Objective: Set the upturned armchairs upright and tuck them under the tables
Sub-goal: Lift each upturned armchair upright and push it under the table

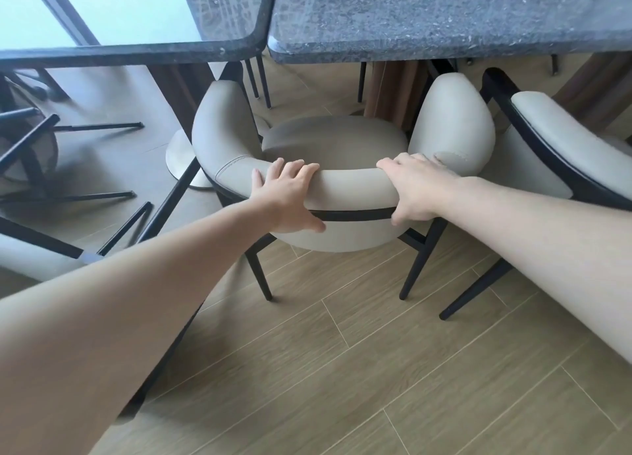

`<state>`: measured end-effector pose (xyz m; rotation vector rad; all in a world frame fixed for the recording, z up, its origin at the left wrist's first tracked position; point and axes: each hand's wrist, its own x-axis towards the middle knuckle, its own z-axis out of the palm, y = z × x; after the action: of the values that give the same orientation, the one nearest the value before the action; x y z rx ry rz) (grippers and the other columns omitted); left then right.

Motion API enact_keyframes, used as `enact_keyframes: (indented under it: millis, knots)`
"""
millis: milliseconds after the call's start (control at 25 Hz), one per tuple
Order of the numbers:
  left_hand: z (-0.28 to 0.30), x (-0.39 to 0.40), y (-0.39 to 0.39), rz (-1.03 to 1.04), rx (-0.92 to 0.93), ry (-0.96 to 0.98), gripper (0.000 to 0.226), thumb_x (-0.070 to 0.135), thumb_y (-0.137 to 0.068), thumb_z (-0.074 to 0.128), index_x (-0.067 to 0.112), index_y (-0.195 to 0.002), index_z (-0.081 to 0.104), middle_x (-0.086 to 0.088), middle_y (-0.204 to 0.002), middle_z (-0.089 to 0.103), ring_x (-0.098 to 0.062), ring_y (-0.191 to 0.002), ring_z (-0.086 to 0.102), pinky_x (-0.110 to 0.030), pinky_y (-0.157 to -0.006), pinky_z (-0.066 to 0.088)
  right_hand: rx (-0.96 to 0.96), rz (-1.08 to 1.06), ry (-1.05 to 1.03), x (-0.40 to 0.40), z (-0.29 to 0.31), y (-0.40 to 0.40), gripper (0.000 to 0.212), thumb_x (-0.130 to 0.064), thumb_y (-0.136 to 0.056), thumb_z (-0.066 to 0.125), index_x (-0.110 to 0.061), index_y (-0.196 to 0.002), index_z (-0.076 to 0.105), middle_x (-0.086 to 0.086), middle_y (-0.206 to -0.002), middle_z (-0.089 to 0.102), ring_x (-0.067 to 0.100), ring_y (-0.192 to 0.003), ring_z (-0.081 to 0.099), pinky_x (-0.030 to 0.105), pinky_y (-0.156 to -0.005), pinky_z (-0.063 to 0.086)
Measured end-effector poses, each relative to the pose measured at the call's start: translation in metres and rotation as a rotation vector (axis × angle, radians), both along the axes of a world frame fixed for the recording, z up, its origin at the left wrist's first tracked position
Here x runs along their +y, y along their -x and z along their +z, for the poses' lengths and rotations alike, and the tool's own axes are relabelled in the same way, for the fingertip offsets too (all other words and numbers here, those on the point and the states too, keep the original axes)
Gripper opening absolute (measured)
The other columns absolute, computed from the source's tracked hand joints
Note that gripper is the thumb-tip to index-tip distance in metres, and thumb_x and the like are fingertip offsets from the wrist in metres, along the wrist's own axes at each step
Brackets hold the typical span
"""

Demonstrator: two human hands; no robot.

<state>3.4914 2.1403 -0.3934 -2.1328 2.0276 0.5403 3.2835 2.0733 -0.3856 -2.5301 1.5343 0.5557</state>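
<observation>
- Two chairs on the far left are still the problem ones: an upturned armchair [27, 146] lies by the left table's pedestal with its dark legs sticking out sideways, and another padded one [37, 259] sits at the frame's lower left edge, too cropped to say how it lies.
- Left table [136, 49] and right table [444, 20] butt up almost edge to edge, and the gap between them sits right above the chair we're working on.
- Our left hand [287, 199] is draped over the curved backrest of the upright armchair [335, 146], fingers spread across the top pad, thumb hooked under at the dark frame strip.
- Our right hand [415, 189] is doing the same on the other end of the backrest, fingers curled over the top, thumb down the back.
- What matters for the push: the chair is straight ahead of both hands, seat facing the tables, its armrest tips just at the table edges. Both hands look equally near, so an even shove forward should slide it under.
- Next chair [547, 140] on the right is already upright, just beside ours.
- No brands, labels or writing that we can read anywhere.
</observation>
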Motion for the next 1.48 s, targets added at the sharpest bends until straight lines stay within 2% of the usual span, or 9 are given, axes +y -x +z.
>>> enact_keyframes:
  millis: [80, 200, 520, 720, 800, 920, 1040, 1240, 1480]
  knots:
    - [0.008, 0.01, 0.003, 0.093, 0.264, 0.008, 0.09, 0.039, -0.082, 0.079, 0.031, -0.156, 0.028, 0.002, -0.165, 0.022, -0.024, -0.154, 0.007, -0.05, -0.123, 0.013, -0.137, -0.069, -0.066, 0.008, 0.009, -0.003, 0.076, -0.032, -0.075, 0.077, -0.019, -0.14, 0.039, 0.009, -0.134, 0.047, 0.031, -0.126, 0.044, 0.041, -0.098, 0.044]
    - [0.026, 0.035, 0.008, 0.261, 0.662, 0.142, 0.07, 0.029, -0.088, 0.075, 0.03, -0.15, 0.043, 0.002, -0.154, 0.038, -0.019, -0.142, 0.033, -0.032, -0.109, 0.034, -0.412, -0.167, -0.118, 0.032, 0.029, -0.014, 0.067, -0.026, -0.086, 0.064, -0.022, -0.147, 0.037, 0.004, -0.143, 0.046, 0.027, -0.129, 0.045, 0.037, -0.095, 0.043]
    - [0.122, 0.136, -0.041, 0.52, 1.057, 0.44, 0.064, 0.037, -0.077, 0.068, 0.041, -0.139, 0.053, 0.019, -0.143, 0.052, 0.0, -0.133, 0.045, -0.018, -0.099, 0.039, -0.881, -0.159, -0.096, 0.134, 0.111, -0.068, 0.052, -0.025, -0.093, 0.061, -0.027, -0.143, 0.047, -0.005, -0.145, 0.053, 0.014, -0.132, 0.048, 0.024, -0.098, 0.036]
    - [0.186, 0.221, -0.088, 0.568, 1.178, 0.633, 0.053, 0.034, -0.08, 0.066, 0.045, -0.132, 0.056, 0.025, -0.139, 0.056, 0.002, -0.135, 0.047, -0.017, -0.103, 0.04, -1.077, -0.139, -0.121, 0.208, 0.181, -0.118, 0.049, -0.024, -0.092, 0.066, -0.031, -0.139, 0.052, -0.015, -0.138, 0.057, 0.001, -0.122, 0.053, -0.002, -0.085, 0.032]
    - [0.207, 0.247, -0.104, 0.594, 1.214, 0.685, 0.049, 0.032, -0.08, 0.065, 0.045, -0.126, 0.056, 0.025, -0.135, 0.059, 0.005, -0.132, 0.05, -0.02, -0.106, 0.04, -1.159, -0.141, -0.163, 0.236, 0.205, -0.14, 0.049, -0.023, -0.092, 0.066, -0.032, -0.138, 0.053, -0.017, -0.137, 0.058, -0.002, -0.124, 0.053, 0.006, -0.096, 0.037]
    - [0.239, 0.3, -0.132, 0.63, 1.245, 0.734, 0.049, 0.031, -0.084, 0.065, 0.043, -0.131, 0.057, 0.03, -0.128, 0.061, 0.011, -0.129, 0.049, -0.007, -0.095, 0.042, -1.274, -0.14, -0.231, 0.285, 0.241, -0.18, 0.046, -0.022, -0.093, 0.065, -0.031, -0.137, 0.055, -0.014, -0.136, 0.059, -0.001, -0.123, 0.056, 0.021, -0.105, 0.043]
    - [0.262, 0.363, -0.158, 0.671, 1.302, 0.743, 0.054, 0.029, -0.089, 0.064, 0.035, -0.142, 0.053, 0.032, -0.126, 0.064, 0.012, -0.128, 0.051, -0.004, -0.088, 0.044, -1.349, -0.159, -0.322, 0.339, 0.274, -0.218, 0.042, -0.02, -0.094, 0.064, -0.033, -0.134, 0.057, -0.014, -0.133, 0.061, -0.001, -0.12, 0.059, 0.02, -0.102, 0.044]
    - [0.286, 0.455, -0.194, 0.745, 1.281, 0.768, 0.064, 0.047, -0.078, 0.065, 0.046, -0.141, 0.051, 0.037, -0.132, 0.056, 0.012, -0.133, 0.044, -0.008, -0.091, 0.041, -1.41, -0.126, -0.426, 0.42, 0.309, -0.268, 0.04, -0.02, -0.095, 0.064, -0.033, -0.133, 0.058, -0.016, -0.13, 0.063, -0.001, -0.119, 0.06, 0.024, -0.105, 0.044]
    - [0.295, 0.541, -0.236, 0.777, 1.244, 0.845, 0.067, 0.047, -0.079, 0.064, 0.042, -0.144, 0.048, 0.027, -0.146, 0.05, 0.005, -0.14, 0.041, -0.02, -0.108, 0.036, -1.425, -0.101, -0.513, 0.496, 0.318, -0.323, 0.038, -0.027, -0.094, 0.063, -0.034, -0.132, 0.06, -0.017, -0.127, 0.065, -0.006, -0.115, 0.061, 0.013, -0.097, 0.044]
